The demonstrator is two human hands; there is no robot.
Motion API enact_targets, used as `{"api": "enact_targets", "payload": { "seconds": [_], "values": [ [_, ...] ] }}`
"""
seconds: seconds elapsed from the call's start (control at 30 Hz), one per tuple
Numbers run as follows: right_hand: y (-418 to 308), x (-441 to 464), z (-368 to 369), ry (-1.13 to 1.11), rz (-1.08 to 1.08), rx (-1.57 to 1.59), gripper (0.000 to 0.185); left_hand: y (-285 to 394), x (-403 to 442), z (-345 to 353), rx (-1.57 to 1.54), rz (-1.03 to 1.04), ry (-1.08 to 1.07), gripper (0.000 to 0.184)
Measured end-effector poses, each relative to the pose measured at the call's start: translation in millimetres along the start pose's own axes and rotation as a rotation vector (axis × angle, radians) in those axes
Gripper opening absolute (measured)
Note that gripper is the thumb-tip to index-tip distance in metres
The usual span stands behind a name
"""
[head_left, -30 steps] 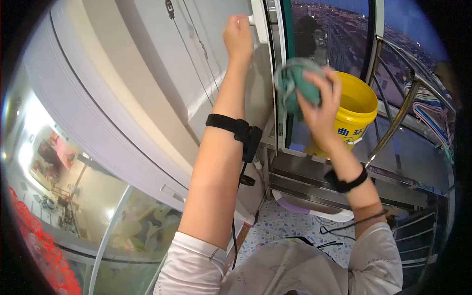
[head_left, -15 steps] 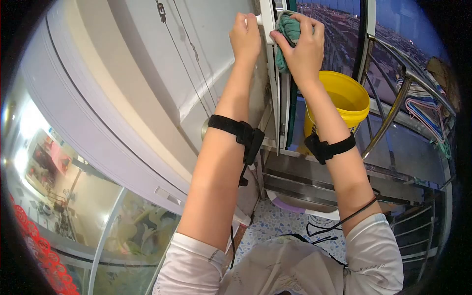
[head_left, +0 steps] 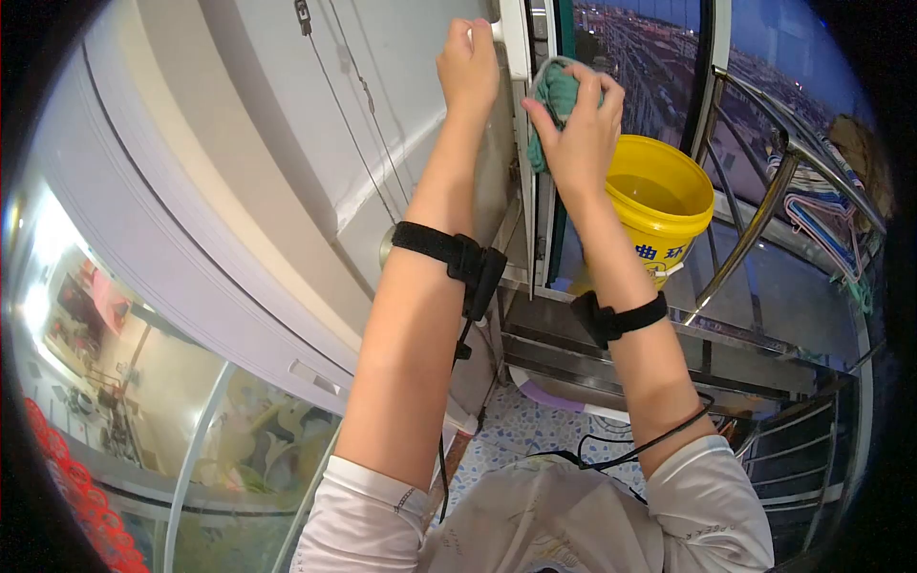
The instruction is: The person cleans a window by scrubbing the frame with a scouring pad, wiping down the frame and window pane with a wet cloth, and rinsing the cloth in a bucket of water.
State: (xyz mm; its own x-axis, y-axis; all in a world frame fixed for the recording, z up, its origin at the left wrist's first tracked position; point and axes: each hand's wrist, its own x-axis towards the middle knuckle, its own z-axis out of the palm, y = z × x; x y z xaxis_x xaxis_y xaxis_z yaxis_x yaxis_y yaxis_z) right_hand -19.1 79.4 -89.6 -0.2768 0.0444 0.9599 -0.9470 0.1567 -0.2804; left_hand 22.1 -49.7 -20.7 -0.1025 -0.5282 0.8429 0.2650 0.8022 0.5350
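My right hand (head_left: 585, 134) is wrapped round a bunched green cloth (head_left: 561, 93). The cloth lies against the upright edge of the window frame (head_left: 542, 205), with a loose end hanging below my thumb. To its left and slightly higher, my left hand (head_left: 466, 74) is closed, its fingers curled at a white part of the frame (head_left: 506, 38); the exact grip is partly hidden. Just beyond my right forearm stands a yellow bucket (head_left: 659, 224) with blue lettering. Both forearms wear black straps.
A metal rack (head_left: 745, 234) runs along the right, with clothes hangers (head_left: 823, 229) on it. Two thin cables (head_left: 344, 115) hang by the wall at upper left. Below is a speckled tiled floor (head_left: 516, 432) with a purple-and-white rim of a basin (head_left: 549, 396).
My right hand and the green cloth have moved down along the frame. My left hand stays at about the same place. More of the bucket's lettering shows.
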Motion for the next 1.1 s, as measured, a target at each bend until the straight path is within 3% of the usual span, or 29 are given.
{"api": "enact_targets", "payload": {
  "seconds": [0.43,0.8,1.1],
  "values": [
    [23.2,-75.1,0.5,-0.029,0.029,-0.058,0.054,11.2,-5.5,-2.9,-0.002,-0.015,0.008,0.035],
    [8.7,30.7,9.6,0.112,0.024,0.08,0.044,9.7,-5.7,-0.2,-0.034,0.128,0.068,0.033],
    [17.0,28.6,17.9,0.124,-0.075,0.179,0.038,2.1,-5.8,-1.0,-0.024,0.129,0.05,0.035]
  ]
}}
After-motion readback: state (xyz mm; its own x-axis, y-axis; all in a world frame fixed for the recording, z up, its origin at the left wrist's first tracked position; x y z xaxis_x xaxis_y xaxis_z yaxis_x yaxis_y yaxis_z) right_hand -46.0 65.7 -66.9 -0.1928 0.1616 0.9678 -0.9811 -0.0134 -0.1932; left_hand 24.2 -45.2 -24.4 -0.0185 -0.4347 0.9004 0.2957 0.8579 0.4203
